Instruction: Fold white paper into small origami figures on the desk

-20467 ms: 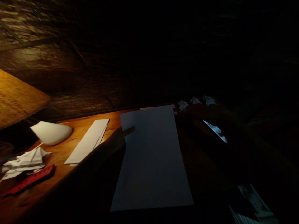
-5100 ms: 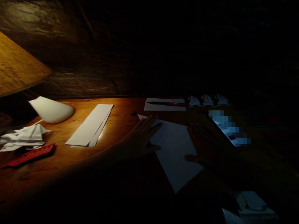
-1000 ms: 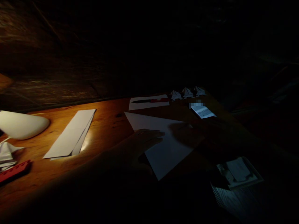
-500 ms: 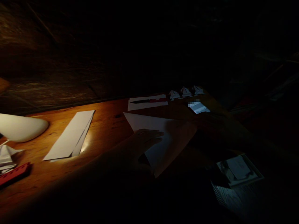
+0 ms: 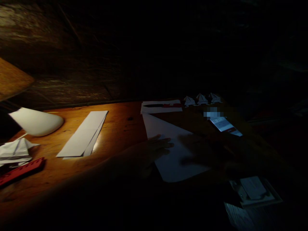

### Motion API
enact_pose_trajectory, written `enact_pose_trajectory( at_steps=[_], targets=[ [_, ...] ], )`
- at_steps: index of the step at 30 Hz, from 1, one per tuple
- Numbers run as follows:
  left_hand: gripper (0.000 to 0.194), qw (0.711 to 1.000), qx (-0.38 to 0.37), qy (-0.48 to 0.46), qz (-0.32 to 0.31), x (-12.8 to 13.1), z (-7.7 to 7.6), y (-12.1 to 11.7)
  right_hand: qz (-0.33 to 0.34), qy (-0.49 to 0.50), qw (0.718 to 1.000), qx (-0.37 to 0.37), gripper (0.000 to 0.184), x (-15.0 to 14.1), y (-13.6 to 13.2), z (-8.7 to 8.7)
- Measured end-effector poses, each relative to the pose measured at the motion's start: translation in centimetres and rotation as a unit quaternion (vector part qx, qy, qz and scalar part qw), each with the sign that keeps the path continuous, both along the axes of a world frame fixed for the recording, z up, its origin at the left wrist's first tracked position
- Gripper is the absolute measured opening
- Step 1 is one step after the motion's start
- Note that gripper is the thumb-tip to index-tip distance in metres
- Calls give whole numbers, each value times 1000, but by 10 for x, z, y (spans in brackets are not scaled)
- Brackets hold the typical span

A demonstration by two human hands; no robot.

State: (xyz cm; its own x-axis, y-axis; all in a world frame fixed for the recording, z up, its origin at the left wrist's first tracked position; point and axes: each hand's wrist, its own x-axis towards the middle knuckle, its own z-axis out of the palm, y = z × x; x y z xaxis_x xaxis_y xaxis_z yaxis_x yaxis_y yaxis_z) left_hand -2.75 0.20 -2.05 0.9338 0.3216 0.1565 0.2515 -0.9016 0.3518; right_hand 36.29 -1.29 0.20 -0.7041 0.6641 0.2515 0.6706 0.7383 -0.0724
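Note:
A folded sheet of white paper lies on the wooden table in dim light, its far left corner reaching the sheets under the knife. Its near edge looks rounded, without a sharp point. My left hand rests on the sheet's left part with the fingers stretched out. To the right of the paper, my right hand is mostly lost in darkness, and a finger-shaped shadow falls on the paper beside it. How its fingers are set does not show clearly.
A knife lies on paper sheets at the back, beside three folded paper shapes. A lit phone is at right. Leftward are long paper strips, a lamp, crumpled paper and a red notched object.
The view has swung left. The paper has shifted so its far corner meets the knife's sheets, and its near point now looks rounded. My left hand stays on it. Earlier the paper was unfolded.

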Motion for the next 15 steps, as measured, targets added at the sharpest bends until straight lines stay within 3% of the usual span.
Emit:
enact_pose_trajectory(
  at_steps=[5, 11, 15],
  targets=[
    [48, 996, -58, -62, -5, -8, 2, 5, 49, 0, 998, -47, 38, -11, -5, 12],
    [36, 976, -147, -163, 8, -13, 2, 12, 75, -1, 995, -67, 38, -22, -7, 11],
    [26, 969, -163, -187, 7, -14, -3, 15, 93, -11, 993, -68, 67, -26, -15, 7]
  ],
)
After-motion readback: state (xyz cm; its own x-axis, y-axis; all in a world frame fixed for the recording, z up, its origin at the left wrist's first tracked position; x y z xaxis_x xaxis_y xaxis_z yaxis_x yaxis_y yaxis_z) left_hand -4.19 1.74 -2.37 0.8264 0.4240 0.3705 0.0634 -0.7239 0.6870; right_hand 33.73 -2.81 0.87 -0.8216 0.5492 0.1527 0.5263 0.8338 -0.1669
